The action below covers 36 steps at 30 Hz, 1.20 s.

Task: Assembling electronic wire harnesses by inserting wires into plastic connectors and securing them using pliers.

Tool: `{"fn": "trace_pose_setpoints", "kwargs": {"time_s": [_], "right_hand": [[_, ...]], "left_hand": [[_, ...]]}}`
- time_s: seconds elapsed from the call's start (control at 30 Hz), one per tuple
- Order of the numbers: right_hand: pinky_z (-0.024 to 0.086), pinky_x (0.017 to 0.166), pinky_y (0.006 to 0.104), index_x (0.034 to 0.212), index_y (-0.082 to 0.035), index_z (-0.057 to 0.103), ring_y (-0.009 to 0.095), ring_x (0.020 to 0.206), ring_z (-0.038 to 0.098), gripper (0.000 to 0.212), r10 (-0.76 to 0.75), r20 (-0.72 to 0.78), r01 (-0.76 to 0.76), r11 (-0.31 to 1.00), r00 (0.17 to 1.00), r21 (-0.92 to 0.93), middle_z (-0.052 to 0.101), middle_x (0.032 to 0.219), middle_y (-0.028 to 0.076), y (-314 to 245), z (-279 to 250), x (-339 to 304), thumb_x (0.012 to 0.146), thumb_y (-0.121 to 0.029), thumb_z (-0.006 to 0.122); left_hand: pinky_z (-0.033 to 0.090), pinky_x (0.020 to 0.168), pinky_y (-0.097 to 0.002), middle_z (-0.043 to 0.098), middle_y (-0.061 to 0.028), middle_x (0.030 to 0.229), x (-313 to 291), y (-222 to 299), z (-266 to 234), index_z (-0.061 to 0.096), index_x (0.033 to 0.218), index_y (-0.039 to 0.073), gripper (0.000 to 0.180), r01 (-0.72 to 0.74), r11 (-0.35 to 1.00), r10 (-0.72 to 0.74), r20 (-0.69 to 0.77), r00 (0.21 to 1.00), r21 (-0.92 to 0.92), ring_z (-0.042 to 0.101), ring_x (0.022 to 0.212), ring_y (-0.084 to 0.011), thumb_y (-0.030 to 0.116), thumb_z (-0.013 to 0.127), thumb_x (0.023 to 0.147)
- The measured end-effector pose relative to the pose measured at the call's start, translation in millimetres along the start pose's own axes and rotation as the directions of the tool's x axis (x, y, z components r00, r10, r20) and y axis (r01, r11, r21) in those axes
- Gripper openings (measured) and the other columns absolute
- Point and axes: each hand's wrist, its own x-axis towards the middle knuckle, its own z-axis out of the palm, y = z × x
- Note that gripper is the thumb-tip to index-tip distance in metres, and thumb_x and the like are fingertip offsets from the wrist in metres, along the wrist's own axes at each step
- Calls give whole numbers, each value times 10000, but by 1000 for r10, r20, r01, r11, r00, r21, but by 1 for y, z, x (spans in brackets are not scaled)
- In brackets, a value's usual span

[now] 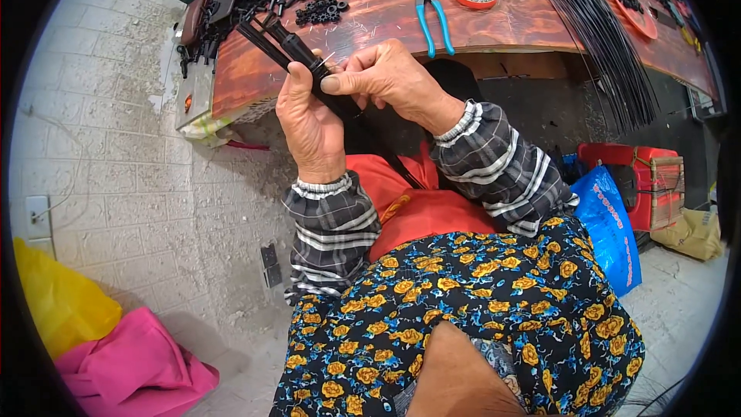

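My left hand is closed round a black ribbed tubular part and several slim black rods, which jut up and left over the table's front edge. Thumb and fingers of my right hand pinch at the side of this bundle, where a thin, pale metal pin sticks out. Whether the pin sits in the part or between the fingertips is hidden. Dark lengths of the bundle run down below the hands toward my lap.
Blue-handled pliers lie on the wooden table. Behind them is a red dish of small metal pieces. Black fittings are heaped at the back left. Long black rods overhang the right edge. A blue bag stands by my right.
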Motion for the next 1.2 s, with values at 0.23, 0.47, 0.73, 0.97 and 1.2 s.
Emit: {"fn": "trace_pose_setpoints", "kwargs": {"time_s": [0.23, 0.47, 0.73, 0.97, 1.2], "right_hand": [[267, 381, 169, 600, -99, 592, 31, 431, 477, 314, 70, -11, -70, 998, 998, 3, 568, 544, -16, 0, -7, 2, 729, -285, 809], [295, 384, 157, 668, -83, 627, 50, 442, 510, 279, 129, -1, -128, 990, 992, 63, 579, 566, -4, 5, -14, 10, 682, -272, 832], [416, 544, 188, 817, -28, 660, 85, 649, 570, 352, 65, 31, -61, 991, 997, -121, 591, 688, 9, -3, -24, 16, 638, -260, 855], [519, 633, 254, 983, 13, 673, 158, 624, 619, 353, 92, 262, -63, 991, 961, -118, 599, 927, 99, -44, -35, 11, 662, -95, 774], [541, 635, 279, 982, 66, 672, 205, 503, 628, 331, 116, 341, -159, 982, 933, 101, 629, 1088, 152, -32, -34, 6, 674, -38, 735]], "left_hand": [[499, 775, -306, 639, -67, 923, 0, -2, 2, 611, 1040, -19, 331, 78, 994, -73, 60, 996, -81, 612, 827, -167, 292, 608, 924], [481, 811, -315, 636, -74, 966, 0, -6, 0, 599, 1057, -16, 324, 135, 980, -121, 105, 987, -143, 602, 879, -170, 286, 580, 941], [452, 873, -309, 637, -78, 1004, -3, 5, 5, 596, 1071, -23, 354, 105, 994, -103, 115, 988, -11, 596, 924, -165, 308, 552, 955], [513, 804, -366, 639, -129, 963, -9, 10, 22, 546, 1134, -7, 430, 250, 956, -284, 275, 919, 151, 645, 833, -278, 386, 496, 966], [455, 438, -364, 570, -104, 748, -5, -22, 10, 519, 1155, 50, 483, 170, 985, -142, 466, 873, -19, 520, 453, -232, 485, 458, 953]]}}
